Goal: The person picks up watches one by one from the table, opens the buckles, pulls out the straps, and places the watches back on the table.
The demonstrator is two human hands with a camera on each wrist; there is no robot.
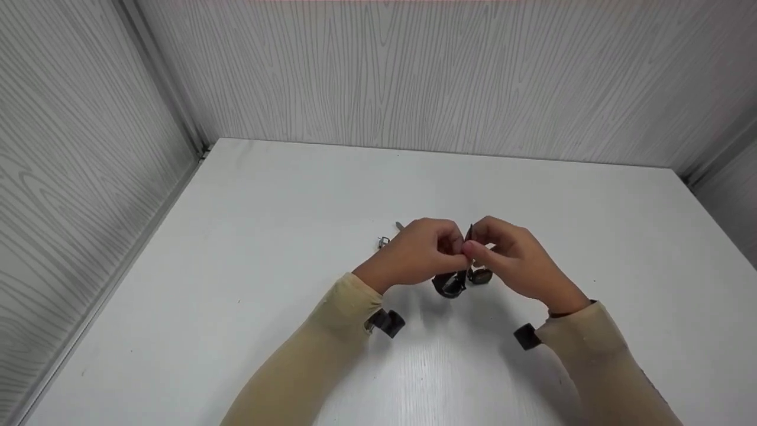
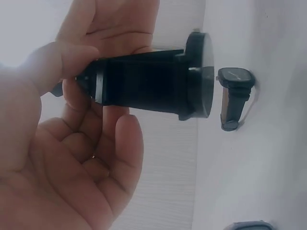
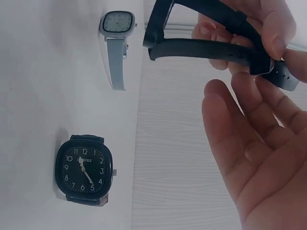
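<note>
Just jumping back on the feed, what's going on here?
A person's left hand and right hand hold a black watch up off the white table, both pinching near its buckle. The strap tip pokes past the buckle; whether it is fully fastened doesn't show. A dark square-faced watch and a pale-strapped watch are on the table.

Black watch strap [image 2: 144, 84], white table [image 1: 295, 207], grey wood-grained wall [image 1: 384, 77]

Left grip [image 2: 72, 158] pinching black watch [image 2: 144, 84], wristwatch [image 2: 236, 84] beyond
</note>
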